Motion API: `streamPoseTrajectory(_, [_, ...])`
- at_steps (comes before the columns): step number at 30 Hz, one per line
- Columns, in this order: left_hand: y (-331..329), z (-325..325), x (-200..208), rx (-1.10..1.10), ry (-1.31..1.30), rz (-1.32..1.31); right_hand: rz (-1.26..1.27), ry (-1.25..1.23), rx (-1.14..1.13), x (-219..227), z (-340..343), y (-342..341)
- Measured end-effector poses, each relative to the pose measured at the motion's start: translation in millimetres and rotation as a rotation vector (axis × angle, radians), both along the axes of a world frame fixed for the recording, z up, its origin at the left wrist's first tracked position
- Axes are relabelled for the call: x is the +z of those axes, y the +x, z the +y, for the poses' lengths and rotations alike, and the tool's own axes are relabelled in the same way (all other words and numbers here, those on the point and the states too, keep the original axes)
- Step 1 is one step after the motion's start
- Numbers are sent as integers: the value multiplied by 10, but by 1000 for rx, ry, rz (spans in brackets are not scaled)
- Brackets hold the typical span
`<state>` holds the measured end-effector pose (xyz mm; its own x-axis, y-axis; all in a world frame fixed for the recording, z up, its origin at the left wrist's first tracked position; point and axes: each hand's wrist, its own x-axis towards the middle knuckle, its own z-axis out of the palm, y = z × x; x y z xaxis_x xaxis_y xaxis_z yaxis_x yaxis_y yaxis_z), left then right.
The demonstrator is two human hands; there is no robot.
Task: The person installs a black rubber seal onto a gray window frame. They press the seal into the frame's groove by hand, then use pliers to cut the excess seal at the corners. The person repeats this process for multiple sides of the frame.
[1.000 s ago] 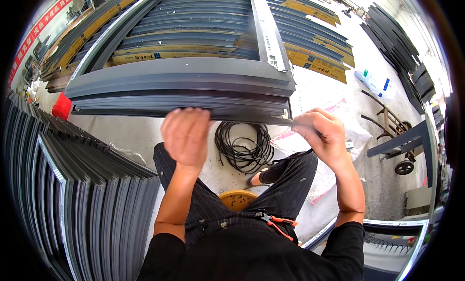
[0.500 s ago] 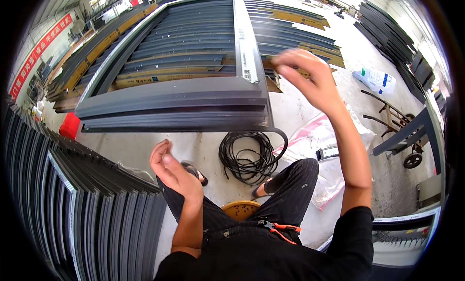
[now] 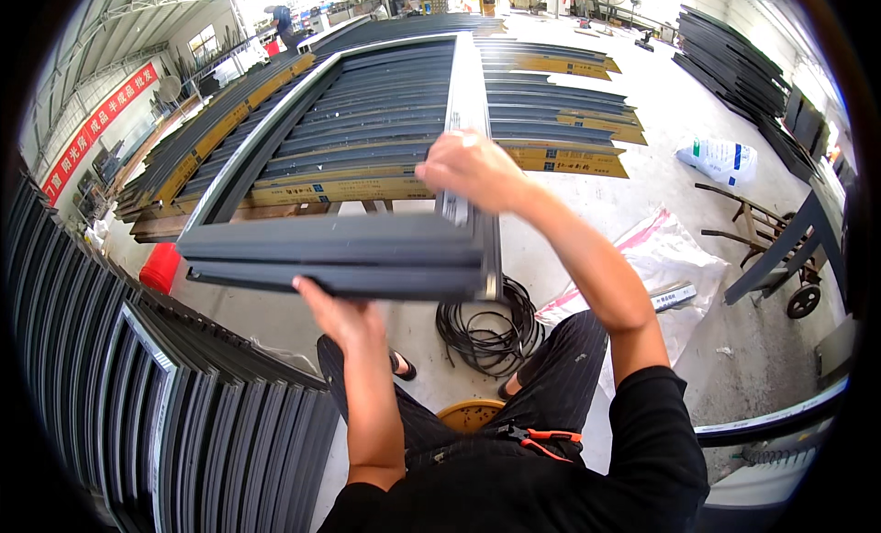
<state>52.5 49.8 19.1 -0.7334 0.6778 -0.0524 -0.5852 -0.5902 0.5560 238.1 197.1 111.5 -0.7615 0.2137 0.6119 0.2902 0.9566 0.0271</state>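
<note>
A dark grey metal window frame (image 3: pixel 330 230) lies before me, its near rail facing me. My left hand (image 3: pixel 347 320) is at the lower edge of that rail, one digit stretched out against it; the other fingers are blurred or hidden. Over the right rail, near the close right corner, my right hand (image 3: pixel 470 170) is closed, its fingers curled together. What it grips, if anything, cannot be made out. A coil of thin black strip (image 3: pixel 486 345) lies on the floor below that corner, partly covered by the frame.
Stacked dark frames (image 3: pixel 229 441) stand at my left. Long profiles (image 3: pixel 560 111) with yellow-brown wrapping lie beyond the frame. To the right are a hand cart (image 3: pixel 757 230), a white sack (image 3: pixel 720 158) and plastic sheeting (image 3: pixel 674 248). A red container (image 3: pixel 161 267) stands left; orange-handled pliers (image 3: pixel 541 437) are at my waist.
My right hand has swung left and inward over the right rail, its fingers curling closed. My left hand has come up against the near rail. The view has tilted up, showing more of the hall.
</note>
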Motion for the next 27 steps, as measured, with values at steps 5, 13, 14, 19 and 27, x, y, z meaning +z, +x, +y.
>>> streamPoseTrajectory(5, [-219,-706,84,44,-11,11,191,-236,-65,169,-1281,-104])
streamPoseTrajectory(13, [-1436,-27,-44,-144,-197,113,221,-62,-200,74,-1147,-858])
streamPoseTrajectory(14, [-1512,118,-8,-174,-210,111,196,-71,-221,86,-1091,-922])
streamPoseTrajectory(19, [-1519,165,42,-286,-284,188,265,-15,-278,25,-962,-1178])
streamPoseTrajectory(27, [-313,-1535,56,-559,-198,358,364,-35,-235,-34,-896,-1147])
